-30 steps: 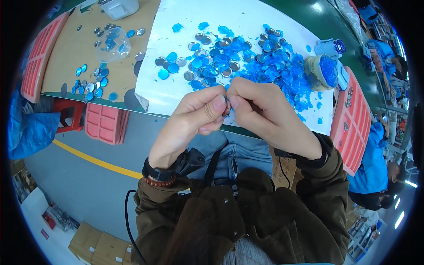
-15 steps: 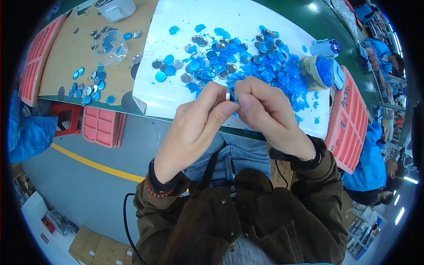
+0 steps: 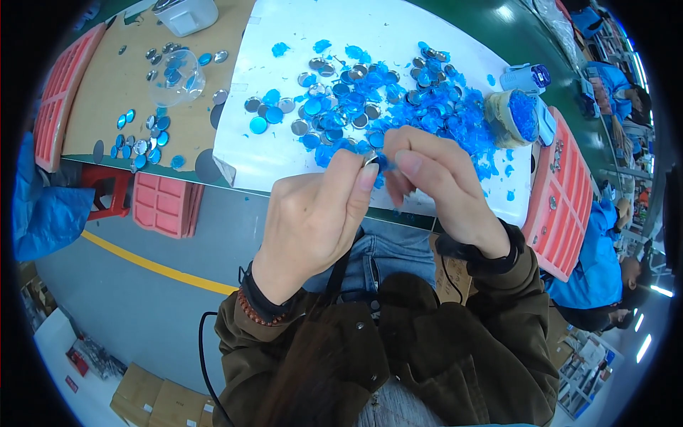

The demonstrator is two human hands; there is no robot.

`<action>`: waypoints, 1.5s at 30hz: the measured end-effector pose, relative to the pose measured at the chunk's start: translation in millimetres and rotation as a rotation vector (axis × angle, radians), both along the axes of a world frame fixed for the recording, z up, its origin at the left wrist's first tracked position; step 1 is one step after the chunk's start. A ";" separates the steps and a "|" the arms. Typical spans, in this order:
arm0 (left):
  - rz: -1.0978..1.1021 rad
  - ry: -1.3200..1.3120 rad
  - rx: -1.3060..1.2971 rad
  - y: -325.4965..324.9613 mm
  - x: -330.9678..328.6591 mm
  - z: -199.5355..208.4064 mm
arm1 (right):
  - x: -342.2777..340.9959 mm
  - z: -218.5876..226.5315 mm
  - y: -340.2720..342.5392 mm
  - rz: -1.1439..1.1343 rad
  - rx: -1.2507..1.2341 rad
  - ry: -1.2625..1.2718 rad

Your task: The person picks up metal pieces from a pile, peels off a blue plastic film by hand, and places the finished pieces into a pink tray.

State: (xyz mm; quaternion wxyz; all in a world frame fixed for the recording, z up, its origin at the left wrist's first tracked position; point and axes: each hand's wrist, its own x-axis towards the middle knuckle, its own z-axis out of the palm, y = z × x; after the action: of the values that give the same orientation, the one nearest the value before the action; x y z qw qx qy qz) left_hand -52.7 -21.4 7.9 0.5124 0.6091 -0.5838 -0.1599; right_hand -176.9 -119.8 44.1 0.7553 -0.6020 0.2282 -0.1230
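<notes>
Left hand (image 3: pixel 309 213): thumb and index finger pinched on 1 silver metal disc (image 3: pixel 371 159), tilted nearly edge-on, above the front edge of the tabletop (image 3: pixel 498 39).

Right hand (image 3: pixel 441 174): just beside it, fingers curled, thumb near index finger; a scrap of blue film (image 3: pixel 383 164) shows at the gap between the 2 hands. Whether the fingers grip it, or whether it still adheres to the disc, cannot be told.

Change: against 0.5 s ago, the right fingertips have drawn a little away from the disc. Judged from this, film is being parted from metal.

White sheet (image 3: pixel 242 153): smooth, front left corner curled. Toward its right edge, a heap of crumpled blue film (image 3: pixel 462 128), thin, translucent, mixed with round shallow discs, some blue-faced, some bare and mirror-bright.

Right edge of tabletop: 1 tub (image 3: pixel 499 119), cylindrical, dull-walled, stuffed with blue film; 1 pink plastic tray (image 3: pixel 569 228), ribbed, a few small metal pieces in it.

Left end: brown paper (image 3: pixel 85 124), matt, bearing scattered discs; 1 clear plastic cup (image 3: pixel 159 91); 1 white plastic container (image 3: pixel 188 20) at the far edge; 1 pink gridded tray (image 3: pixel 60 92) along the left edge.
</notes>
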 end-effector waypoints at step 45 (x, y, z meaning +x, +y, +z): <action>0.075 0.912 0.290 -10.6 -0.6 -12.2 | 21.8 -17.5 -26.6 -0.132 -0.718 0.377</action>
State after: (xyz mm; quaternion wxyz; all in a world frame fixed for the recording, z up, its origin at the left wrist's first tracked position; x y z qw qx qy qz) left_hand -53.3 -32.0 -4.4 0.6315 0.5626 -0.2486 -0.4720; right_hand -155.2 -146.4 26.6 0.4328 -0.8234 0.3431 -0.1305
